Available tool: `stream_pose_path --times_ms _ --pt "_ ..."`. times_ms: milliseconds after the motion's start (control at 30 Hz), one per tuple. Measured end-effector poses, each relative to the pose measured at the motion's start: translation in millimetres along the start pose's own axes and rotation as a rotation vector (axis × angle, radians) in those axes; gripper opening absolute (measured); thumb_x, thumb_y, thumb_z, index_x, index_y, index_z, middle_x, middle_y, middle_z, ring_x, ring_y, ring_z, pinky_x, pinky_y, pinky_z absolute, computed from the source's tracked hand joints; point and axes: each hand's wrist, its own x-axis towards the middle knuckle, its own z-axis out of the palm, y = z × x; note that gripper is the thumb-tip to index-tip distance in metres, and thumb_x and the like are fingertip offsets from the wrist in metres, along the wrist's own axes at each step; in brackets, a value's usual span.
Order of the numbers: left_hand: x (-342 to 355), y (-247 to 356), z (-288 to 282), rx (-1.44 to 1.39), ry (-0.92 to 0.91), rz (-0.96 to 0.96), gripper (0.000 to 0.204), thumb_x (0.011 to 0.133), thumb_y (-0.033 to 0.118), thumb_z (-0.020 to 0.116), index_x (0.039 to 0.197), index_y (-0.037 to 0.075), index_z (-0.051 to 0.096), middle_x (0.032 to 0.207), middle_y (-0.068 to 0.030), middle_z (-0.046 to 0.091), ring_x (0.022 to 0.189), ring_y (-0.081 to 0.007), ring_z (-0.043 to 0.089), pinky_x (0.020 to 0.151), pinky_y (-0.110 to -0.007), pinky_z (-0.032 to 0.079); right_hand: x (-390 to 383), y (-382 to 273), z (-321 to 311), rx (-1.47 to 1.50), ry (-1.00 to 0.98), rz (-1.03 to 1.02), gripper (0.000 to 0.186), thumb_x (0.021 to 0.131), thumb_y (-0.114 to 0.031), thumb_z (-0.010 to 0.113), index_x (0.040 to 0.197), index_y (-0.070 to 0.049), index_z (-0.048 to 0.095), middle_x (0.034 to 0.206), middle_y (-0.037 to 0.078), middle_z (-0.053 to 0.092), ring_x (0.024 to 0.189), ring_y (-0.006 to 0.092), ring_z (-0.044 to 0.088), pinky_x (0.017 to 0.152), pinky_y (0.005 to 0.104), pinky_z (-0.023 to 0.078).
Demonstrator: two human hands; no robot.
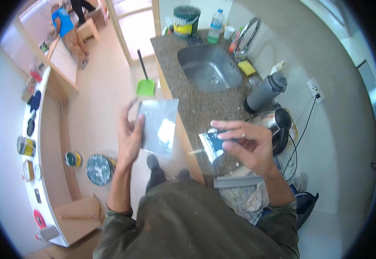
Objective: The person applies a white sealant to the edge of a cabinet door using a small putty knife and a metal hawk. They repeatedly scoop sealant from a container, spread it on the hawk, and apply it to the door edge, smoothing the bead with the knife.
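Observation:
My left hand (130,137) grips the left edge of a thin, shiny grey rectangular plate (160,129), thumb on its face. The plate is held up over the floor beside the counter edge. In my right hand (250,146) is a small dark scraper (213,144) with white smears along its edge, pinched between thumb and fingers. It is held above the granite counter (188,93), to the right of the plate and apart from it. My fingers hide part of the scraper.
A steel sink (211,71), tap (249,36), grey bottle (266,92) and kettle (278,125) line the counter. Behind stand a bucket (185,21) and a plastic bottle (215,26). A green dustpan (145,87) and a large bucket (100,169) are on the floor. A person (67,28) is far left.

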Motion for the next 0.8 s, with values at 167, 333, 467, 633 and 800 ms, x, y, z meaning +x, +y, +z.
stream_pose_path --times_ms 167,333,467,633,800 --pt "16 28 7 -0.106 -0.107 0.072 0.04 0.098 0.015 0.061 0.134 0.001 0.052 0.087 -0.0023 0.064 0.075 -0.0052 0.058 0.062 -0.021 0.048 13 -58 -25 -0.392 0.031 -0.506 0.031 0.07 -0.007 0.085 0.098 -0.002 0.074 0.103 0.018 0.072 0.083 0.0219 0.073 0.068 0.0264 0.058" --pt "28 73 -3 -0.035 -0.358 0.45 0.013 0.089 0.004 0.067 0.1 0.0 0.073 0.106 -0.0117 0.069 0.092 -0.0126 0.063 0.078 -0.027 0.049 19 -132 -54 -0.664 0.099 -0.938 0.031 0.063 -0.013 0.09 0.087 -0.004 0.072 0.076 0.009 0.068 0.065 0.0173 0.069 0.052 0.0261 0.052" --pt "28 155 5 -0.027 -0.474 0.86 0.02 0.076 -0.001 0.072 0.095 0.004 0.076 0.134 -0.0216 0.053 0.113 -0.0285 0.062 0.087 -0.037 0.052 42 -187 -48 -0.885 0.247 -1.06 0.028 0.068 -0.019 0.088 0.082 -0.003 0.068 0.074 0.008 0.063 0.063 0.019 0.063 0.057 0.031 0.051" --pt "38 220 6 0.018 -0.476 1.198 0.02 0.07 0.001 0.073 0.088 0.008 0.079 0.153 -0.0226 0.029 0.131 -0.0391 0.048 0.098 -0.05 0.049 92 -248 -26 -0.913 0.159 -1.285 0.023 0.068 -0.003 0.084 0.083 -0.001 0.067 0.079 0.011 0.067 0.075 0.0278 0.068 0.067 0.0345 0.054" --pt "39 240 24 -0.148 -0.452 1.282 0.02 0.069 -0.001 0.074 0.088 0.006 0.079 0.146 -0.0248 0.033 0.133 -0.0418 0.044 0.106 -0.055 0.045 111 -277 -7 -1.045 0.085 -1.187 0.024 0.065 0.012 0.077 0.084 0.001 0.067 0.085 0.015 0.069 0.082 0.0281 0.069 0.067 0.0321 0.054"
